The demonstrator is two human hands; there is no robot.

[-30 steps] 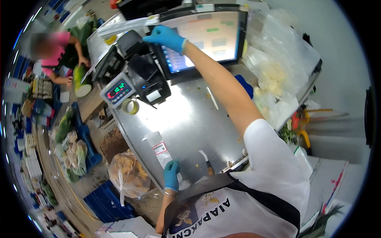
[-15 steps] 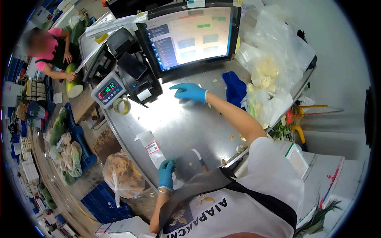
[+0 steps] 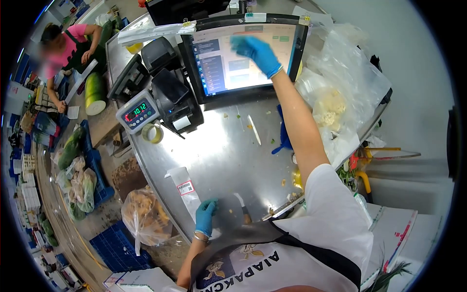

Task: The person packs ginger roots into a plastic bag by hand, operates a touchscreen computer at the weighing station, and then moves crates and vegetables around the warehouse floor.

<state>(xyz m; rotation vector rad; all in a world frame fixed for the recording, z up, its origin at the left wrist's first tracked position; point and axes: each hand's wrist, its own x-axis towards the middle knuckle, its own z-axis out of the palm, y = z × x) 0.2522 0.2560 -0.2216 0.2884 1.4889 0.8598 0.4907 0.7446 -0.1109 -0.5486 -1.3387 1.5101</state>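
My right hand (image 3: 260,54), in a blue glove, is raised in front of the touchscreen monitor (image 3: 224,86), its fingers stretched out and a little blurred. Whether the fingertips touch the glass I cannot tell. Low on the metal table (image 3: 243,168) is my gloved left hand (image 3: 206,217), its fingers curled at the lower end of a white strip (image 3: 179,175) with a red-framed label (image 3: 185,188). What lies between those fingers is hidden. Right of that hand lies a small knife (image 3: 246,214) with a pale blade.
A scale display (image 3: 138,112) reads 10.12 beside a tape roll (image 3: 152,133) and a label printer (image 3: 175,100). A white stick (image 3: 254,130), a blue cloth (image 3: 283,138) and plastic bags (image 3: 348,73) are to the right. A co-worker (image 3: 73,44) stands by a large gourd (image 3: 95,95).
My right hand has risen from above the table to the screen, uncovering the white stick. My left hand stays by the strip. The co-worker's hand has moved off the gourd.
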